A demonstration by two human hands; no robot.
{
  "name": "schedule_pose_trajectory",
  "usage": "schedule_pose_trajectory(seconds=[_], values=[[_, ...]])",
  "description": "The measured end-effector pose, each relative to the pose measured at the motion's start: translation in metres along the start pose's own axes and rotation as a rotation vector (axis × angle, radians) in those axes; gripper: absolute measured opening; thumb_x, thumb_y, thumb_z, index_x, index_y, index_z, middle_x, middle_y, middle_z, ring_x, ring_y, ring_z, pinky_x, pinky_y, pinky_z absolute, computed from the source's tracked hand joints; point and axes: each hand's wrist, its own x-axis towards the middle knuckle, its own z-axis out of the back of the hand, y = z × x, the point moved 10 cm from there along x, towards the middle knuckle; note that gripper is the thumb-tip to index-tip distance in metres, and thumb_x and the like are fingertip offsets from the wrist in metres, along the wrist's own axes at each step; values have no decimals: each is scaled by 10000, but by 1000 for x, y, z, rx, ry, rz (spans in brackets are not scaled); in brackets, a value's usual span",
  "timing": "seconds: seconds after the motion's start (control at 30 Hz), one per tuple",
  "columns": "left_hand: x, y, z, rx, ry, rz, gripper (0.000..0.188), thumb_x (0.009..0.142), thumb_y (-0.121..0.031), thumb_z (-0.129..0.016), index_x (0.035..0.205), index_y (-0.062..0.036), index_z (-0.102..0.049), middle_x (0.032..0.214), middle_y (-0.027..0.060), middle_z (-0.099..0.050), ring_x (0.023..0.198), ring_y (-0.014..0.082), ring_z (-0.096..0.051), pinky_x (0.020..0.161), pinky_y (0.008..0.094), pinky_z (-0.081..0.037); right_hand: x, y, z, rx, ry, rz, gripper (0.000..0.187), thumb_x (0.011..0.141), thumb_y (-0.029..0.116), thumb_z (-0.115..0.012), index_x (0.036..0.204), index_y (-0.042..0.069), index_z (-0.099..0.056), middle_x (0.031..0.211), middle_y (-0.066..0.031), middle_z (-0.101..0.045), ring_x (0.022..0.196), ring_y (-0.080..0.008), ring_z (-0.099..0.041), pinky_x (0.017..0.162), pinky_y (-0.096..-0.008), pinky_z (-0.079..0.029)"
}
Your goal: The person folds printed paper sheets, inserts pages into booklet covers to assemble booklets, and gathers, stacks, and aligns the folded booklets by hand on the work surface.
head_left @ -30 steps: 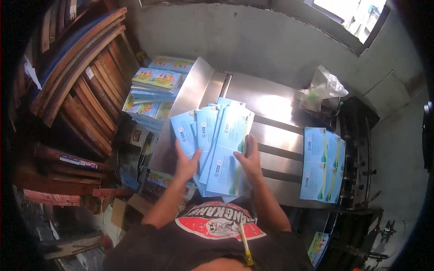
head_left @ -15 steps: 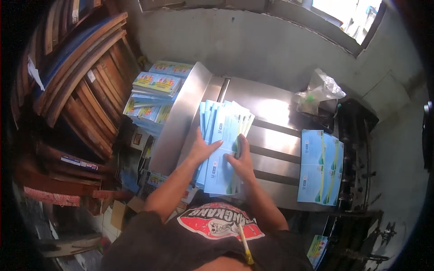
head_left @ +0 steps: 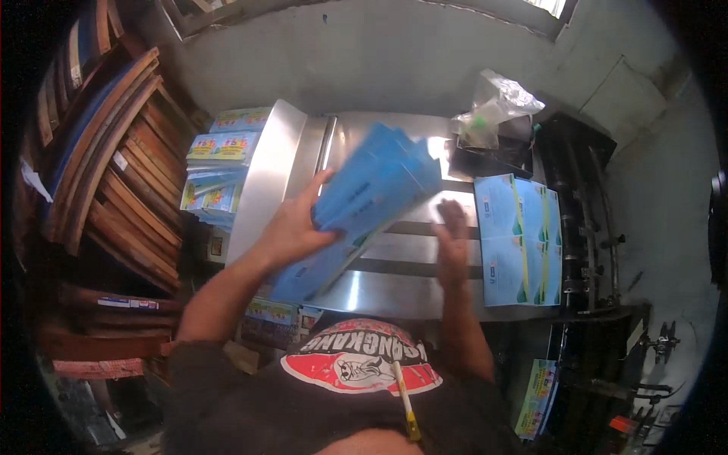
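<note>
“Blue printed sheets (head_left: 371, 193) slant across the centre toward one o'clock; how do I find them held?”

“From my remote view, the left hand (head_left: 297, 227) pinches the bundle's left edge, thumb on top. The right hand (head_left: 453, 241) is apart from it, open but blurred.”

“How would they handle?”

“Light and bendy, I'd judge, and slick enough to slide over one another. I'd grip both long edges and spare the corners.”

“And farther out?”

“Steel table (head_left: 345, 294) beneath, overlapping sheets (head_left: 500, 243) at three o'clock, stacked colourful cards (head_left: 220, 146) at ten, clear plastic bag (head_left: 497, 98) past one.”
</note>
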Motion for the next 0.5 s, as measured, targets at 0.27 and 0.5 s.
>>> schedule_pose_trajectory(seconds=[0.27,0.5], values=[[-46,-14,-112,747,301,-390,1088,672,-358,-847,1526,-61,-241,1382,223,-491,1277,399,-483,1064,474,-381,-39,19,43,-214,225,-208,760,997,608,-325,1445,-2,-401,1483,-201,-417,1418,-297,-339,1191,-437,-194],[-50,7,-102,27,681,-100,1153,744,-525,-794,1561,-88,-107,1379,242,-527,1244,384,-551,1055,445,-417,-37,9,39,-104,310,-261,900,900,763,-371,1326,-14,-529,1286,-152,-555,1197,-253,-510,1044,-384,-362]])
